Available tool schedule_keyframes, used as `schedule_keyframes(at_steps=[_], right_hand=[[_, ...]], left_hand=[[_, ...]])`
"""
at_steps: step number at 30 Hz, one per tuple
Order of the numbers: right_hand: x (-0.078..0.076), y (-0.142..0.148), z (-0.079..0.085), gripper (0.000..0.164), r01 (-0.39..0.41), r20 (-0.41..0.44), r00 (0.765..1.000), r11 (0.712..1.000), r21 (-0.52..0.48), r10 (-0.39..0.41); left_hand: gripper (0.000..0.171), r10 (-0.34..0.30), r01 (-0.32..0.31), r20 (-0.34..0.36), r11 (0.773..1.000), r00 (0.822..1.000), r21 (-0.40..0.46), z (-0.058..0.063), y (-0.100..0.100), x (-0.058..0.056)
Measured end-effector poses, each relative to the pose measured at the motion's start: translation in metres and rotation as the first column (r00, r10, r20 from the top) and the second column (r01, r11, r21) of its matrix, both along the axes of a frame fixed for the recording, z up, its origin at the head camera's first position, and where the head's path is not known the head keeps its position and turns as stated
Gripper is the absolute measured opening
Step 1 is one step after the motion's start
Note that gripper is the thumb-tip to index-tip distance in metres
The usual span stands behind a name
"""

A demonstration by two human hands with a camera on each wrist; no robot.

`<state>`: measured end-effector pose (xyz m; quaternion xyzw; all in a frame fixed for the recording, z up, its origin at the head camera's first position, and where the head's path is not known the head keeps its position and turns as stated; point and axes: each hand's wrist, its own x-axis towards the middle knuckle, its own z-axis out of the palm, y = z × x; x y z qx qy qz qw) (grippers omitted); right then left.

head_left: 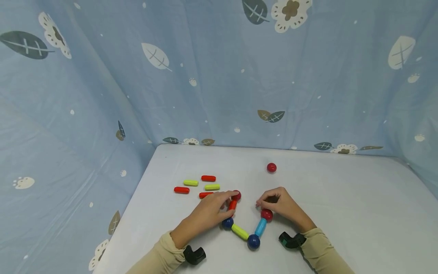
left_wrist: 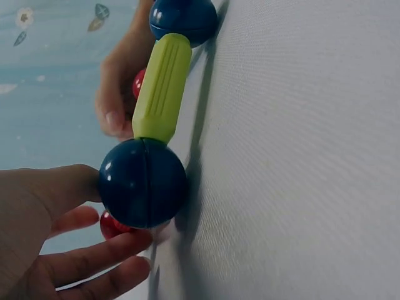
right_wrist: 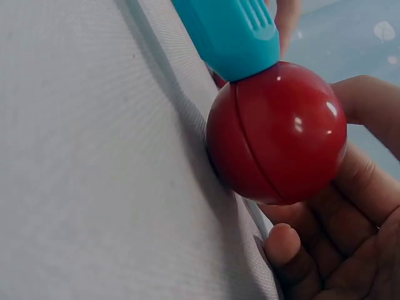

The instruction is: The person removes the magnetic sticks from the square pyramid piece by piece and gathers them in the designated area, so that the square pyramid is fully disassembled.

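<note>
A white counter (head_left: 359, 198) fills the lower part of the scene, backed and flanked by a pale blue curtain (head_left: 219, 87) printed with leaves, flowers and paw prints.

Nearest, two tan sleeves (head_left: 159, 253) reach in, a black device (head_left: 194, 255) on each wrist. Between them lies an open chain of balls and rods. Its nearest piece is a dark blue ball (head_left: 253, 241) at the centre. From there a light blue rod (head_left: 261, 227) leads away to the right, ending in a red ball (head_left: 267, 215); a yellow-green rod (head_left: 240, 231) leads away to the left, to a second blue ball (left_wrist: 143, 183). Beyond that, a red rod (head_left: 232, 205) points farther away and ends in another red ball (head_left: 236, 195).

The left hand (head_left: 209, 211) holds the red rod between thumb and fingers, index fingertip on the red ball at its far end. The right hand (head_left: 284, 205) arches behind the red ball on the light blue rod, fingers curled, thumb and index tips close together just past it; the ball hides much of the contact, so I cannot tell whether they grip it.

Just past the left hand are five loose rods: three red (head_left: 181, 190) and two yellow-green (head_left: 212, 187), one red partly covered by the hand. Farthest on the counter, a lone red ball (head_left: 272, 168) sits well apart, toward the curtain.
</note>
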<state>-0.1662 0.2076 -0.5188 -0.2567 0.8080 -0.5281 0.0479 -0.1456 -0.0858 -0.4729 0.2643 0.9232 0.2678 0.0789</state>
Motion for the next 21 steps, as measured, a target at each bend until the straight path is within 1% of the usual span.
schedule_keyframes(at_steps=[4, 8, 10, 13, 15, 17, 19, 21], right_hand=[[0.000, -0.002, -0.001, 0.007, 0.038, -0.020, 0.999, 0.999, 0.030, -0.037], [-0.001, -0.003, -0.001, 0.022, 0.090, -0.041, 0.995, 0.995, 0.042, -0.088], [-0.002, -0.003, -0.001, 0.030, 0.097, -0.051, 0.994, 0.995, 0.039, -0.095], [-0.002, -0.003, -0.002, 0.038, 0.082, -0.056, 0.995, 0.996, 0.036, -0.079], [-0.002, -0.003, -0.004, 0.039, 0.066, -0.052, 0.997, 0.997, 0.042, -0.064], [-0.002, -0.003, -0.005, 0.038, 0.057, -0.052, 0.997, 0.997, 0.055, -0.054], [-0.003, -0.002, -0.005, 0.036, 0.056, -0.054, 0.997, 0.996, 0.069, -0.052], [-0.004, -0.001, -0.004, 0.034, 0.058, -0.057, 0.997, 0.995, 0.079, -0.054]], left_hand=[[0.050, -0.006, 0.006, 0.002, 1.000, 1.000, -0.004, 0.001, 0.007, -0.002], [0.044, -0.040, 0.040, 0.021, 0.999, 0.999, -0.002, 0.002, 0.015, -0.005], [0.040, -0.063, 0.063, 0.030, 0.998, 0.998, 0.004, 0.003, 0.020, -0.008], [0.036, -0.100, 0.099, 0.017, 0.995, 0.995, 0.019, 0.002, 0.027, -0.014], [0.034, -0.118, 0.118, -0.005, 0.993, 0.993, 0.019, 0.000, 0.030, -0.017], [0.033, -0.123, 0.123, -0.029, 0.992, 0.992, 0.013, -0.002, 0.032, -0.020], [0.033, -0.111, 0.112, -0.045, 0.994, 0.993, 0.007, -0.004, 0.032, -0.023], [0.033, -0.087, 0.087, -0.059, 0.996, 0.994, 0.002, -0.004, 0.032, -0.025]])
